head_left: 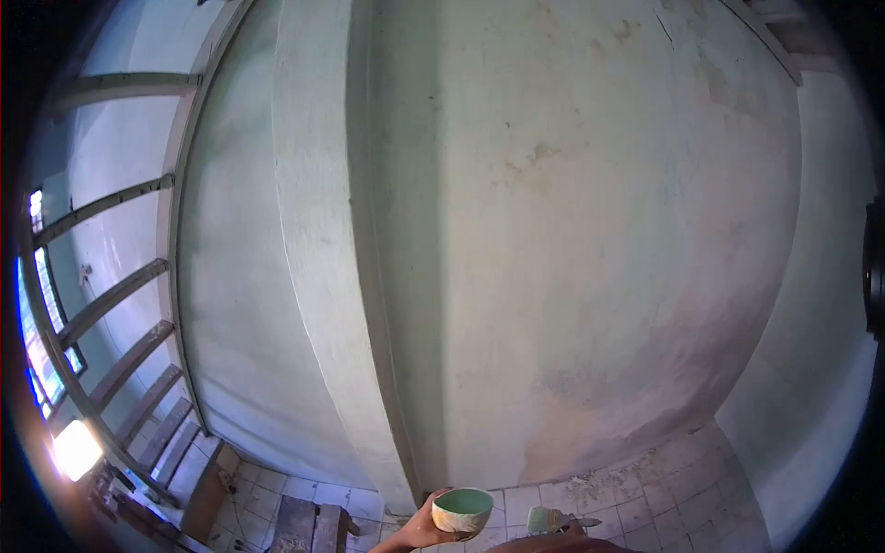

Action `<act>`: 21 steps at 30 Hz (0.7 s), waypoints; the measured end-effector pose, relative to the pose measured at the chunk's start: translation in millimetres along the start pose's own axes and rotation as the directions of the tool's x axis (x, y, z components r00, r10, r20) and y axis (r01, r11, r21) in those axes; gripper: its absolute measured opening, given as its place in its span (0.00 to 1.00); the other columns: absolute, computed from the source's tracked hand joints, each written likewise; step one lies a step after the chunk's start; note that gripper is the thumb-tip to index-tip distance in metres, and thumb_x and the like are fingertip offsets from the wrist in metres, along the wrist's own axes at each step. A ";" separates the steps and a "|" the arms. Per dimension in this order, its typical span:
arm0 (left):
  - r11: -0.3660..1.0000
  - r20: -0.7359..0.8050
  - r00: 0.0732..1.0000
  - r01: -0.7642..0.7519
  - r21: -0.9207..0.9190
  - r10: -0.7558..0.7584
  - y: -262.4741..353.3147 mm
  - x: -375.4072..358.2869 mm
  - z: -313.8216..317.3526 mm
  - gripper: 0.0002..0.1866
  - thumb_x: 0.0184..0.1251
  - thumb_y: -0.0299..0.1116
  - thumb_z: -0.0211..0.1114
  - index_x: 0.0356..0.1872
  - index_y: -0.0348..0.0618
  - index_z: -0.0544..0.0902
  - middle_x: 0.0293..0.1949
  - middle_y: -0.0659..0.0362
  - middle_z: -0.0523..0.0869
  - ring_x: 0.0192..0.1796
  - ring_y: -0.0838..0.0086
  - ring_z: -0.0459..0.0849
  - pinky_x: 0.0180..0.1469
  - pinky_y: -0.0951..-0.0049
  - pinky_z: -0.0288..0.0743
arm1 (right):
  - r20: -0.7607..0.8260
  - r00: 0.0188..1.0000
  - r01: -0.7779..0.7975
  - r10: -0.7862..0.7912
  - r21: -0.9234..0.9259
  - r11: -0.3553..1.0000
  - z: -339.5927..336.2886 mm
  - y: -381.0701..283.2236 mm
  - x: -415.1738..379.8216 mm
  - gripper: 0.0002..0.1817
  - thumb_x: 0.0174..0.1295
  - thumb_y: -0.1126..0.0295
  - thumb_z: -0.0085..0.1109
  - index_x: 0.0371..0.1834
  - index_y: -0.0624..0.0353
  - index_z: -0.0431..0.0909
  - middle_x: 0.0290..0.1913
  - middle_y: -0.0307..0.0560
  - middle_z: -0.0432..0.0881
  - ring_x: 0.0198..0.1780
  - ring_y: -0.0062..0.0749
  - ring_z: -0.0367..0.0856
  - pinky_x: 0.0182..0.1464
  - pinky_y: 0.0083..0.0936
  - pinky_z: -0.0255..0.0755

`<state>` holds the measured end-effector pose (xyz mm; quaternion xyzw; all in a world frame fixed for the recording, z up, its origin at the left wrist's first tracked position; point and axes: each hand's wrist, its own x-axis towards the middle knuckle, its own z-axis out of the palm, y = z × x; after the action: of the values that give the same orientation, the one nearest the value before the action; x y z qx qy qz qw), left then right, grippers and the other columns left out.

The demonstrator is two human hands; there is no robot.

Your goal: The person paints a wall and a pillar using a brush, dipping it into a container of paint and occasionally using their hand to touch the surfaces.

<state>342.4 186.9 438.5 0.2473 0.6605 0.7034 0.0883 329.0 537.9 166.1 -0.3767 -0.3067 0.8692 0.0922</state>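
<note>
My left hand [419, 533] is wrapped round the side of a small bowl [463, 513]. The bowl is green inside, and its pale outer wall carries smears. At the bottom edge of the view, my right hand [577, 528] grips a paintbrush [546, 519] with green-coated bristles that point left; a pale handle end shows to the right of the fingers. Bowl and brush are apart, with the bowl to the left. Part of my right hand is hidden by the arm and the frame edge.
Ahead stands a pale green wall [572, 276] with brownish stains and a vertical pillar [323, 184]. A wooden ladder [115, 300] runs up the left side, near a bright lamp [77, 450]. A worn wooden stool [297, 525] stands on the dirty tiled floor [645, 488].
</note>
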 end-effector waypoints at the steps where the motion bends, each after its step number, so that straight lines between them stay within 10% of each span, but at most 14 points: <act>1: 0.999 0.017 0.999 -0.029 -0.014 0.029 -4.1 -10.5 -5.3 0.51 0.44 0.24 0.77 0.66 0.39 0.50 0.61 0.53 0.68 0.62 0.69 0.68 0.62 0.63 0.67 | 0.045 0.999 0.011 -0.011 0.010 1.000 -6.5 5.4 -3.7 0.12 0.61 0.58 0.58 0.41 0.52 0.73 0.33 0.42 0.75 0.34 0.30 0.75 0.32 0.29 0.74; 6: 0.985 -0.069 0.991 0.105 -0.137 -0.115 -10.3 -60.4 -9.7 0.52 0.44 0.21 0.76 0.67 0.39 0.47 0.60 0.53 0.69 0.60 0.68 0.72 0.62 0.64 0.67 | -0.248 0.966 -0.051 -0.071 -0.452 0.891 31.8 -42.4 -82.1 0.25 0.58 0.53 0.57 0.48 0.64 0.74 0.40 0.54 0.81 0.29 0.42 0.81 0.32 0.37 0.76; 7: 0.983 -0.111 0.987 0.095 -0.156 -0.113 -10.4 -67.2 -6.5 0.53 0.44 0.21 0.76 0.67 0.39 0.47 0.61 0.53 0.68 0.60 0.68 0.72 0.62 0.63 0.67 | -0.114 0.993 -0.056 0.038 -0.158 0.986 10.6 -28.7 -40.0 0.23 0.62 0.55 0.52 0.52 0.62 0.68 0.43 0.54 0.78 0.33 0.45 0.80 0.33 0.41 0.77; 12: 0.999 -0.245 0.969 -0.026 0.033 0.033 -12.2 -67.7 9.5 0.54 0.41 0.28 0.79 0.68 0.45 0.51 0.64 0.52 0.67 0.66 0.60 0.66 0.65 0.55 0.62 | 0.147 0.988 -0.078 0.051 0.185 0.980 92.5 -42.1 -37.9 0.19 0.65 0.57 0.48 0.52 0.59 0.70 0.46 0.50 0.77 0.45 0.40 0.79 0.46 0.38 0.76; 14: 0.991 -0.308 0.951 -0.008 -0.133 -0.034 -10.9 -56.4 24.5 0.53 0.40 0.29 0.79 0.68 0.45 0.52 0.64 0.51 0.67 0.65 0.60 0.68 0.64 0.54 0.64 | 0.212 0.973 -0.096 0.093 0.006 0.995 119.1 -63.9 -38.7 0.18 0.66 0.58 0.46 0.52 0.59 0.71 0.49 0.48 0.77 0.48 0.37 0.78 0.48 0.35 0.75; 21: 0.950 -0.372 0.925 0.049 0.310 0.074 -3.8 -0.9 42.6 0.54 0.39 0.32 0.79 0.68 0.36 0.53 0.62 0.48 0.69 0.65 0.62 0.68 0.66 0.64 0.60 | 0.513 0.853 -0.069 0.091 -0.063 0.996 205.4 -147.5 -84.0 0.23 0.64 0.62 0.55 0.59 0.61 0.66 0.57 0.49 0.73 0.57 0.37 0.73 0.57 0.34 0.70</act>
<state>362.2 224.7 434.8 0.1217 0.7666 0.6246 -0.0859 231.2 527.0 413.8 -0.1448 -0.3224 0.9347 -0.0374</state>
